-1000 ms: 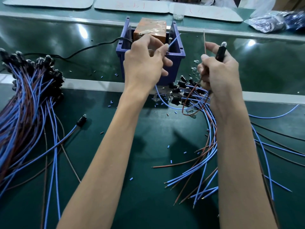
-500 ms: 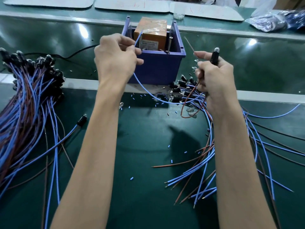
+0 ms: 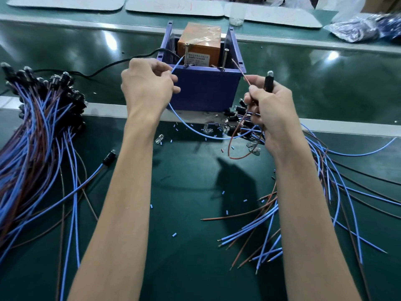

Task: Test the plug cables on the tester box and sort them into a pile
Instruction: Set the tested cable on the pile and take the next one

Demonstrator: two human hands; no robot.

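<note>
The tester box (image 3: 204, 88) is a blue open bin holding an orange unit (image 3: 200, 47) with two upright screws. My left hand (image 3: 147, 85) pinches the blue wire (image 3: 188, 127) of one plug cable, its bare tip near the left screw (image 3: 185, 54). My right hand (image 3: 269, 107) grips that cable's black plug (image 3: 269, 82) with its clear bulb on top, and pinches its brown wire (image 3: 239, 69), whose tip points toward the right screw (image 3: 225, 58). The blue wire sags in a loop between both hands.
A large pile of blue and brown plug cables (image 3: 36, 131) lies at the left. A looser heap of cables (image 3: 325, 192) spreads at the right under my right arm. A black power cord (image 3: 117, 63) runs left from the box. Small blue insulation bits litter the green mat (image 3: 186, 246).
My left hand has moved left and down from over the box, drawing the blue wire tip to the left screw. My right hand has lowered slightly and tilted the brown wire toward the box.
</note>
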